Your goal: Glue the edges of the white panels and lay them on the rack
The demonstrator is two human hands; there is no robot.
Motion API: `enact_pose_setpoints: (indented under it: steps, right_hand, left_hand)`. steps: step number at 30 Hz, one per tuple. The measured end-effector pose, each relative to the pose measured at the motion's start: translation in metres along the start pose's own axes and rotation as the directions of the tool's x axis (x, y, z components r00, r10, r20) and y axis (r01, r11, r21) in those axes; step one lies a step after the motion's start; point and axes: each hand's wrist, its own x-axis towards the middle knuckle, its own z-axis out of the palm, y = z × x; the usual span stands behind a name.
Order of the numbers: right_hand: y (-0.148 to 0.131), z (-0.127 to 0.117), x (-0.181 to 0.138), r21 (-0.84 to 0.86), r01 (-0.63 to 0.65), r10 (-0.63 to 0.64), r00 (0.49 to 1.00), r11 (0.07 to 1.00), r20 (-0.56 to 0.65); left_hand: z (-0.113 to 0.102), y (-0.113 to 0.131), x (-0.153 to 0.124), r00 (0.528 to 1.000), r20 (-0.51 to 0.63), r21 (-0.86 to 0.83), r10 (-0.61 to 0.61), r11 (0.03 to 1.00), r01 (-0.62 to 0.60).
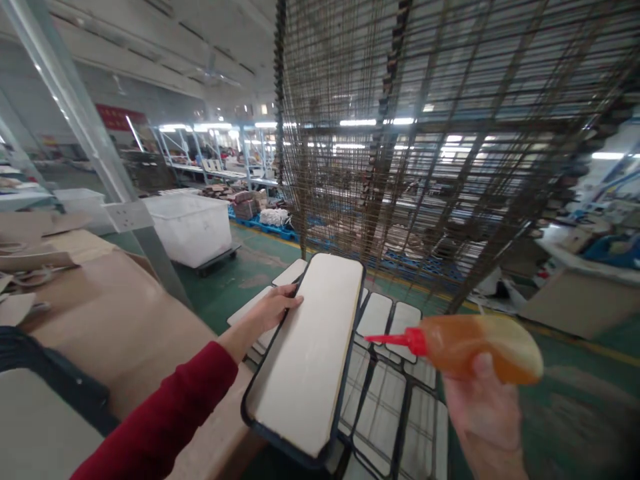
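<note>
My left hand grips the left edge of a long white panel with a dark rounded rim, thumb on its face. The panel is held tilted in front of me. In my right hand is a squeeze bottle of amber liquid, lying nearly level. Its red nozzle points left, toward the panel's right edge, with a gap between them. Below and behind the panel, several similar white pieces with dark rims lie on a wire rack.
A tall wire-mesh rack rises ahead. On the left are a brown-topped table, a metal post and a white bin on a wheeled base. Another workbench stands at the right. Goods lie on blue pallets farther back.
</note>
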Motion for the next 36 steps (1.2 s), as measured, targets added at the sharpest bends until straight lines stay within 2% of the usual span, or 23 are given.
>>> enact_pose_setpoints:
  steps: [2, 5, 11, 17, 25, 36]
  right_hand:
    - [-0.008, 0.014, 0.019, 0.017, 0.090, -0.091, 0.996, 0.996, 0.009]
    - [-0.006, 0.030, 0.029, -0.011, 0.151, -0.150, 0.987, 0.988, 0.065]
    - [0.015, 0.047, 0.016, -0.114, 0.176, -0.164, 0.981, 0.978, 0.103]
    - [0.024, 0.047, 0.000, -0.233, 0.163, -0.143, 0.984, 0.959, 0.103]
    - [0.032, 0.055, -0.020, -0.208, 0.087, -0.067, 0.993, 0.974, 0.102]
    - [0.031, 0.048, -0.030, -0.250, 0.055, -0.020, 0.990, 0.967, 0.140]
  left_hand:
    - [-0.008, 0.003, 0.003, 1.000, 0.027, 0.011, -0.016, 1.000, 0.016]
    - [-0.015, 0.007, 0.009, 0.994, 0.101, 0.038, -0.046, 0.998, 0.043]
    - [-0.022, 0.020, 0.024, 0.970, 0.225, 0.026, -0.088, 0.996, 0.085]
    - [-0.037, 0.022, 0.039, 0.940, 0.328, -0.015, -0.097, 0.994, 0.108]
    - [-0.049, 0.025, 0.047, 0.938, 0.330, 0.003, -0.102, 0.994, 0.107]
    - [-0.045, 0.027, 0.050, 0.957, 0.279, -0.033, -0.078, 0.995, 0.091]
